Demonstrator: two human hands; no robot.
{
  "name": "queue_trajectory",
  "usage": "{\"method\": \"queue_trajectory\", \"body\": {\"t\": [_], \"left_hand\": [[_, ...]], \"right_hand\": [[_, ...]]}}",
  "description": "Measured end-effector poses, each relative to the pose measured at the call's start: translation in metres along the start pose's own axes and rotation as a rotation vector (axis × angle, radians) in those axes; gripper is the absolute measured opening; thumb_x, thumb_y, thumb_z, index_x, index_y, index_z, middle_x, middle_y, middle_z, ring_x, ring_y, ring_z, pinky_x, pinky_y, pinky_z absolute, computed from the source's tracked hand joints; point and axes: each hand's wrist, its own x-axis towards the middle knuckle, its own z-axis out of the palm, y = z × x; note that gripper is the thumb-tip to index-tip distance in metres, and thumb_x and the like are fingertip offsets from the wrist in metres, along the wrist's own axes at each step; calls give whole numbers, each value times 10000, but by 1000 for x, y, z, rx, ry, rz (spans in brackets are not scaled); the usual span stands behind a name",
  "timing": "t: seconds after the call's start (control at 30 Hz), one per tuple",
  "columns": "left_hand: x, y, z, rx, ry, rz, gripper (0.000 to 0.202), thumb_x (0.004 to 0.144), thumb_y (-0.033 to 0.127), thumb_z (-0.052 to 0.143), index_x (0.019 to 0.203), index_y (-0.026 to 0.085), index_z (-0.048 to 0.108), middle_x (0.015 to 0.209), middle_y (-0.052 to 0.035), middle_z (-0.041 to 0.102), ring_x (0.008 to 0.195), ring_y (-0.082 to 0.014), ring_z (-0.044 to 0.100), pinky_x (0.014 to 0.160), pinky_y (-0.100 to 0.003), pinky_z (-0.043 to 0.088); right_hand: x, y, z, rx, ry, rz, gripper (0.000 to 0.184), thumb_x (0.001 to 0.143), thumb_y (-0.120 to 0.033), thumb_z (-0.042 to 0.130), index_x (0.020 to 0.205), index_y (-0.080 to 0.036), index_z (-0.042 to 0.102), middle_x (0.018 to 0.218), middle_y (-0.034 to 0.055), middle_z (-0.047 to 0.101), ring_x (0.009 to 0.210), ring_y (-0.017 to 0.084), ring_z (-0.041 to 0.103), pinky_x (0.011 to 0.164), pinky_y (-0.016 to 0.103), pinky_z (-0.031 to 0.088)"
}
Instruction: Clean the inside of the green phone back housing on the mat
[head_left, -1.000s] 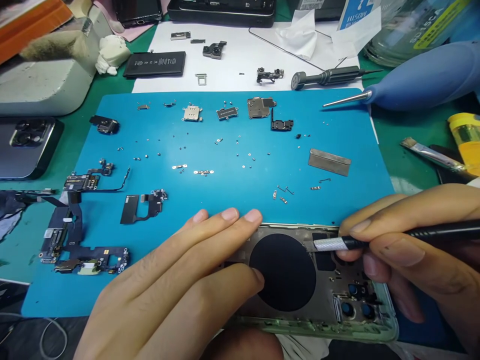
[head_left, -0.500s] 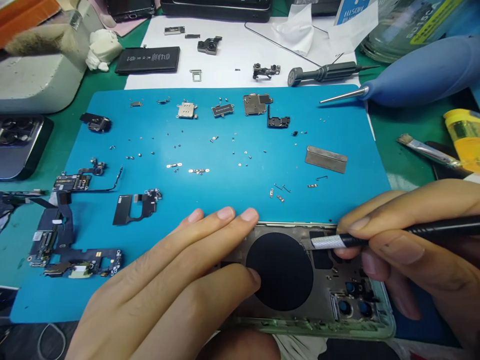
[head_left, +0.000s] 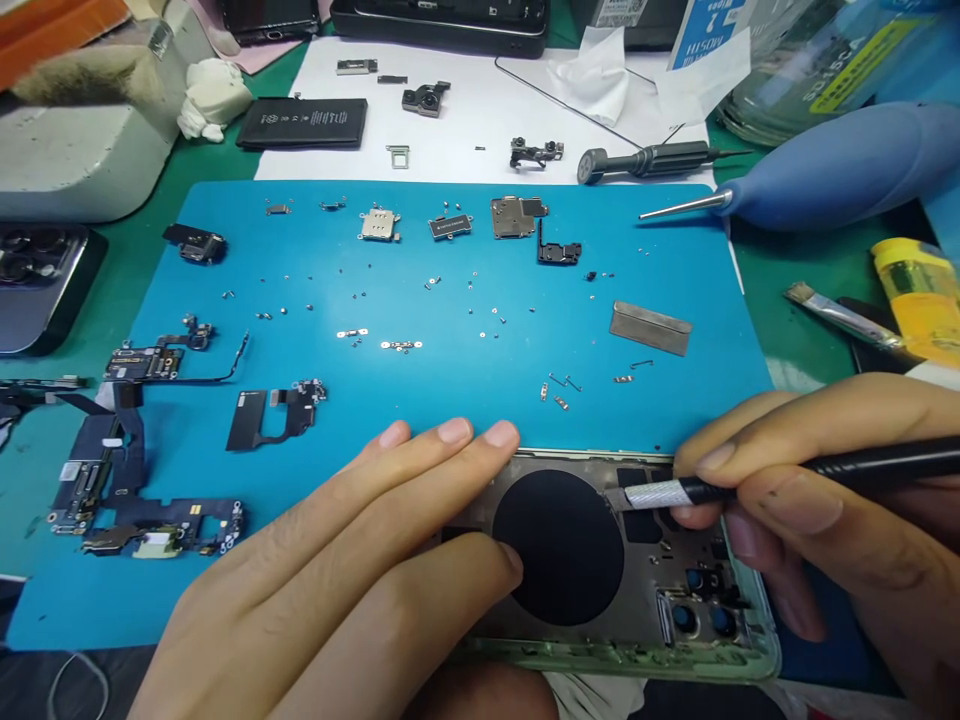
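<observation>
Stripped phone housing [head_left: 645, 600] lying flat at the near edge of the blue work mat [head_left: 450, 290], its inner face up, with a round black disc [head_left: 559, 548] at its centre and camera openings at its near right corner. Left hand [head_left: 360, 570] laid flat over the left part of the housing, fingers extended and close together, fingertips reaching the far rim, thumb tip touching the left edge of the disc; it grips nothing. Right hand [head_left: 817, 520] closed in a pen-like pinch on a black screwdriver [head_left: 750, 485], whose knurled silver collar points left and whose tip meets the housing just right of the disc, near the far rim.

On the mat: flex cable assemblies [head_left: 142, 470] at the left, a row of small metal shields [head_left: 517, 215] along the far side, a folded metal plate [head_left: 649, 328] to the right, and many loose screws [head_left: 397, 345] scattered between them. Beyond the mat, on a white sheet [head_left: 465, 110]: a black battery [head_left: 304, 123], a camera module [head_left: 425, 99] and a second screwdriver [head_left: 645, 160]. At the far right of the tabletop [head_left: 787, 260]: a blue air blower [head_left: 847, 165], its metal nozzle pointing left over the mat corner, a small brush [head_left: 836, 312] and a yellow-capped bottle [head_left: 915, 295]. At the left edge: a dark blue phone [head_left: 37, 285], camera side up.
</observation>
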Motion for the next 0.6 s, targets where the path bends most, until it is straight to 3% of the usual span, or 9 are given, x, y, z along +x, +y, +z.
{"method": "queue_trajectory", "body": {"t": [0.2,0.33,0.43,0.6], "left_hand": [[1,-1,-2,1,-8,13,406,977,599,663,1333,410,711,1684,157,589,1435,-357,732,1296,-438,631],[2,1,-5,-5,-64,6,401,995,596,652,1350,411,673,1735,204,512,1500,-303,689,1364,-391,560],[2,1,-6,-25,-59,2,467,929,570,705,1362,397,683,1713,165,555,1454,-349,721,1326,-441,609],[3,1,-6,-17,-61,14,481,928,564,710,1377,395,676,1731,186,530,1477,-325,706,1352,-418,584]], "right_hand": [[0,3,-1,-143,-19,-42,203,1002,-604,802,937,-420,856,833,38,733,503,201,601,384,381,547],[3,-1,4,-103,-36,-24,165,995,-575,827,960,-418,861,846,43,742,568,229,676,375,367,555],[3,3,2,-12,3,-35,162,968,-553,874,963,-391,859,787,40,692,627,263,724,404,379,607],[-2,23,-13,75,82,-94,387,924,-758,816,840,-383,774,672,14,549,569,272,678,414,422,635]]}}
